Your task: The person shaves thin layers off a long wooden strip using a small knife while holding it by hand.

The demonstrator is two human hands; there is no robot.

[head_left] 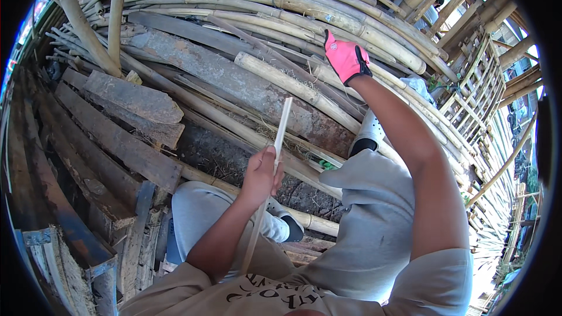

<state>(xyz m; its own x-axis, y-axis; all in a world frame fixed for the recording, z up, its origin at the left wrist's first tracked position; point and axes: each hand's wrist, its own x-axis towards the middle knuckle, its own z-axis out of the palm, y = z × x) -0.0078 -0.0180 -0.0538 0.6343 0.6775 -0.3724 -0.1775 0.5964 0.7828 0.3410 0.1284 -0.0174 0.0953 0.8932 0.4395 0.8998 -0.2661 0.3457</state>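
Note:
My left hand point(261, 177) is bare and closed around a split bamboo strip point(283, 124). The pale strip points up and away past my fist, and its lower length slants down along my forearm toward my shirt. My right hand point(346, 58) wears a pink glove with black trim. That arm reaches far forward over the bamboo poles point(293, 1), and the back of the glove faces me. The fingers are mostly hidden, so I cannot make out whether they hold anything. A shorter bamboo pole point(293, 86) lies just left of the glove.
Weathered planks point(132, 102) are stacked on the left beside two upright poles point(119, 17). A rough, stained board point(205, 70) runs diagonally among the poles. A woven bamboo lattice point(477, 82) stands at the right. My shoes point(293, 228) rest among poles and dirt.

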